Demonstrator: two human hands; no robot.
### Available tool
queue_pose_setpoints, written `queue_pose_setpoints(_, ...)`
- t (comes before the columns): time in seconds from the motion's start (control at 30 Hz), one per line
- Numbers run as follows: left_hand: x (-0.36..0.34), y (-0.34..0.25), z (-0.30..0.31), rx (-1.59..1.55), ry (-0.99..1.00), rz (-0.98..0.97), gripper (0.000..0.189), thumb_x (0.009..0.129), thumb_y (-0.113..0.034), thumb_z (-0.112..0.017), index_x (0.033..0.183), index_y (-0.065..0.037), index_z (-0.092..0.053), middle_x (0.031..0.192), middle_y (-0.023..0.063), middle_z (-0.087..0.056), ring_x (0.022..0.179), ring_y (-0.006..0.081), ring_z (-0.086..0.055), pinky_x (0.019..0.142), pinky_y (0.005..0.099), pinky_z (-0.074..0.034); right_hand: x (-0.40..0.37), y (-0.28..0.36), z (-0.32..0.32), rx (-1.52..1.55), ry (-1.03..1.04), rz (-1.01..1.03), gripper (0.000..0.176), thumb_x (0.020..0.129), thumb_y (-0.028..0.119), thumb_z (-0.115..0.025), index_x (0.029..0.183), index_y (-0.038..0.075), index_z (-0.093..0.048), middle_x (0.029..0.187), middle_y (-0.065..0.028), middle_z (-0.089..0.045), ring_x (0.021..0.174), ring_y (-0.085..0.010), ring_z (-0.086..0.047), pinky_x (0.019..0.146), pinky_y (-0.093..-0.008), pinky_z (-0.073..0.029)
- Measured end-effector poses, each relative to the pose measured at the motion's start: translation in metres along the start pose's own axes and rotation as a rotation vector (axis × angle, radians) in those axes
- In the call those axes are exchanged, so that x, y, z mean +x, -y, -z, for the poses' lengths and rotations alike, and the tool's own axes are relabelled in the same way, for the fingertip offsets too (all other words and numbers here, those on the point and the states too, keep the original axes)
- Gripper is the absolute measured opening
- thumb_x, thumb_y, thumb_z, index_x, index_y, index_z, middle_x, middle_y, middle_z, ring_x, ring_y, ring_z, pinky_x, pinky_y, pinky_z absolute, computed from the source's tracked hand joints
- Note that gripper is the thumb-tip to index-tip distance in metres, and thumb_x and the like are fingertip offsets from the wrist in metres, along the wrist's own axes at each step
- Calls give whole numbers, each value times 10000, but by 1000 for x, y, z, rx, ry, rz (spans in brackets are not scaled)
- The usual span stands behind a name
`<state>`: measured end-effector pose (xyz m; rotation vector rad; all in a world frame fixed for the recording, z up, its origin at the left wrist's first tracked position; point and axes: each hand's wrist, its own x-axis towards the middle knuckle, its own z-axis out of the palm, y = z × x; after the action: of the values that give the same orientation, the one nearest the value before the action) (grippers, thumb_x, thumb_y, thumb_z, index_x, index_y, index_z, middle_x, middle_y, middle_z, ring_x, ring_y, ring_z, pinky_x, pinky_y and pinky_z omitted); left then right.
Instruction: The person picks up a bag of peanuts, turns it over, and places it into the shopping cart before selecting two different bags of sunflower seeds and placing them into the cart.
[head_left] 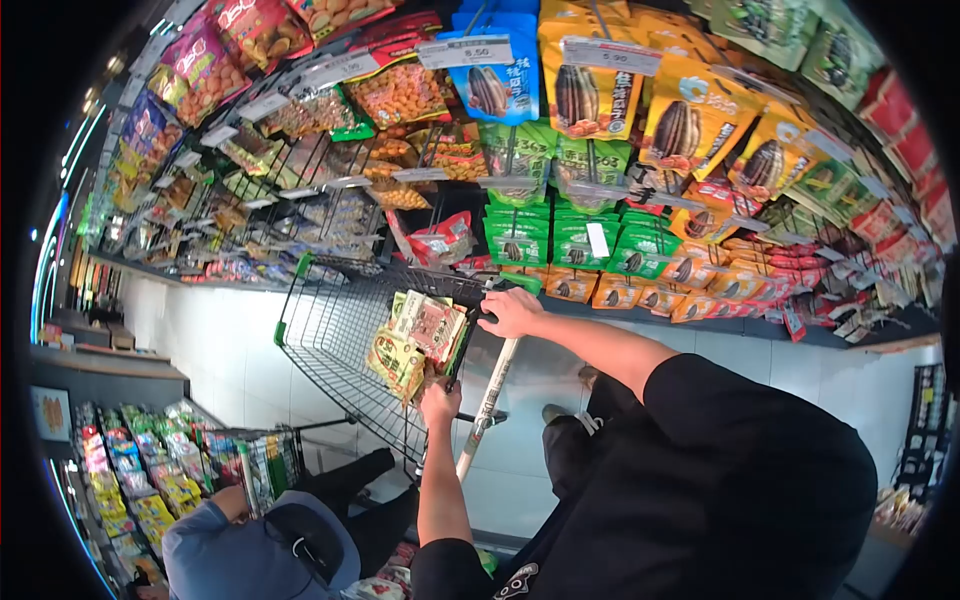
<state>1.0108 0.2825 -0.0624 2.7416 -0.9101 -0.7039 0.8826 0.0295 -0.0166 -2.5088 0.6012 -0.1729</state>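
A shopping cart [345, 345] of dark wire with green corners stands in front of me, its pale handle bar [490, 400] running across. My right hand [513, 312] is closed over the far end of that bar, close to the shelf. Past the bar, my left hand [440, 402] reaches to the cart's near end, its fingers closed at the lower edge of a yellow-green snack pack [397, 360]; the fingertips are partly hidden. Against that pack lies another snack pack [437, 325] with a reddish-brown front.
A shelf rack of hanging snack bags [590, 95] with price tags runs along the top. At the lower left, a person in a blue top [200, 550] holds another cart [270, 465]. A display of small packs [130, 480] stands beyond. Pale floor tiles [230, 325] lie between.
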Motion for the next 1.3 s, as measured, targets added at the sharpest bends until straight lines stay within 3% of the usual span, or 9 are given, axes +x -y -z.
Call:
queue_pose_setpoints(0.17,2,-1,-5,22,17,-9,355,845,-395,-611,1092,-162,-716,989,187,-705,955,385,-663,867,467,-519,-9,0,-7,16,-153,-48,346,865,434,-594,857,95,-666,903,-81,-650,791,-327,-663,721,-461,-537)
queue_pose_setpoints(0.3,-1,-4,-2,25,19,-35,357,854,-395,-609,1097,-157,-717,995,208,-699,973,385,-658,881,470,-512,-27,-1,-16,269,-529,136,149,841,207,-672,872,61,-659,924,-80,-647,833,-291,-652,721,-401,-526)
queue_pose_setpoints(0.5,0,-1,-10,25,-64,-63,342,848,-391,-639,1071,-141,-711,985,214,-696,968,396,-654,870,478,-510,-87,-66,18,195,-919,-209,178,776,83,-675,944,30,-654,1071,-132,-611,979,-330,-603,843,-414,-500)
queue_pose_setpoints(0.73,-2,-19,-6,-86,-46,-20,320,849,-376,-647,1037,-123,-703,954,211,-697,946,411,-654,860,485,-507,-104,-216,12,-199,-415,-590,743,761,101,-740,1428,154,-419,1489,-96,-362,1315,-334,-393,1070,-471,-389)
queue_pose_setpoints(0.87,5,-23,-6,-75,-58,-18,310,846,-361,-654,1046,-129,-705,955,199,-700,942,416,-645,847,490,-505,-69,-223,25,-154,-334,-533,794,805,91,-713,1501,163,-337,1570,-82,-279,1416,-341,-300,1103,-473,-360)
queue_pose_setpoints(0.97,5,-32,-5,-57,-63,-4,304,841,-345,-660,1045,-125,-704,950,198,-700,924,419,-643,830,491,-504,-51,-250,0,-140,-273,-513,746,837,86,-680,1498,165,-343,1541,-90,-351,1406,-333,-326,1116,-470,-341)
queue_pose_setpoints(1.1,12,-37,-1,-60,-54,-36,308,838,-342,-662,1050,-122,-702,928,200,-697,891,422,-643,806,494,-499,-57,-268,-2,164,-549,-372,436,906,89,-593,1339,52,-550,1314,-127,-598,1116,-359,-616,917,-427,-525)
queue_pose_setpoints(1.2,19,-32,-9,-65,-81,-50,333,835,-358,-665,1062,-117,-701,882,205,-694,864,431,-642,792,498,-499,-67,-261,44,333,-327,-612,341,952,107,-569,1263,-34,-581,1191,-167,-661,918,-348,-702,773,-364,-585)
queue_pose_setpoints(1.3,28,-19,-16,-39,-80,-59,383,838,-397,-661,1080,-103,-699,893,218,-690,859,441,-640,794,508,-499,-64,-311,3,1164,-824,-366,354,987,133,-554,1276,-69,-552,1135,-195,-664,869,-319,-722,763,-312,-591)
